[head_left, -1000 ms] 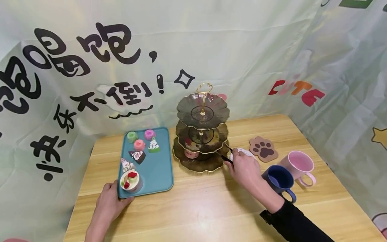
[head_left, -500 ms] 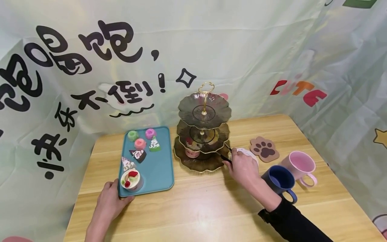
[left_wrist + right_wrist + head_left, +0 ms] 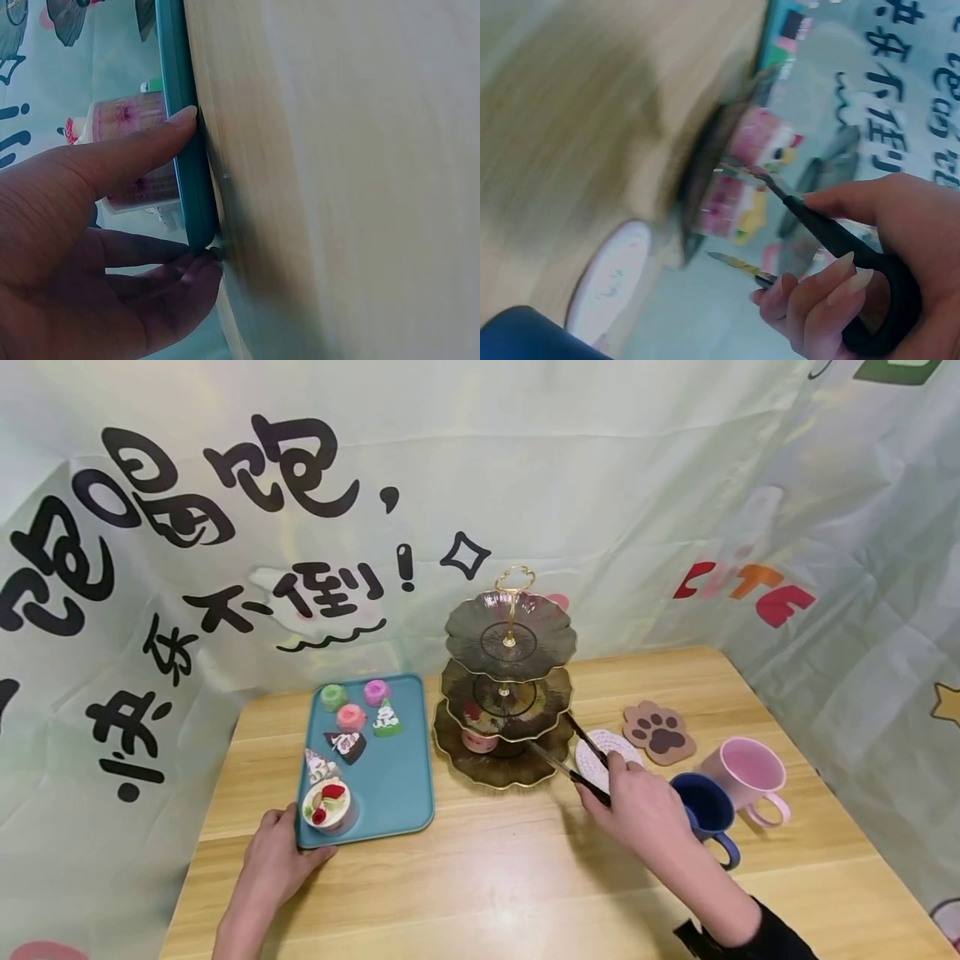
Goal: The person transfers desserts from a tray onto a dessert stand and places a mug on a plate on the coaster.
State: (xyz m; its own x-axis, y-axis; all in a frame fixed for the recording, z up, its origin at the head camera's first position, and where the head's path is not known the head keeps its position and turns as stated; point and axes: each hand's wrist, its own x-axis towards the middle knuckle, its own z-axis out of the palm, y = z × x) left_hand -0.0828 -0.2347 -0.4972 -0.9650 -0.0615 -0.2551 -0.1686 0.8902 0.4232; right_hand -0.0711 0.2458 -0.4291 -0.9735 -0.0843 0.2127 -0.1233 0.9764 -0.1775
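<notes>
My left hand (image 3: 273,864) grips the near left corner of a blue tray (image 3: 397,785); the left wrist view shows the thumb (image 3: 142,154) along its near edge and the fingers round the corner. On the tray are a fruit-topped dessert cup (image 3: 327,806), cake slices (image 3: 347,746) and small round sweets (image 3: 350,717). My right hand (image 3: 648,810) holds black-handled tongs (image 3: 829,232), their metal tips spread apart at the right of a dark three-tier stand (image 3: 517,768). Two pink dessert cups (image 3: 755,135) sit on its bottom plate in the right wrist view, beside the tips.
Right of the stand lie a round white lace coaster (image 3: 592,764) and a brown paw-shaped coaster (image 3: 656,731). A blue mug (image 3: 703,806) stands close behind my right wrist, with a pink mug (image 3: 742,768) beside it. A printed cloth (image 3: 600,510) hangs behind the table.
My right hand has drawn back from the stand, right and nearer to me, with the tongs. More of the tongs and lace coaster shows. The left hand stays at the tray's corner.
</notes>
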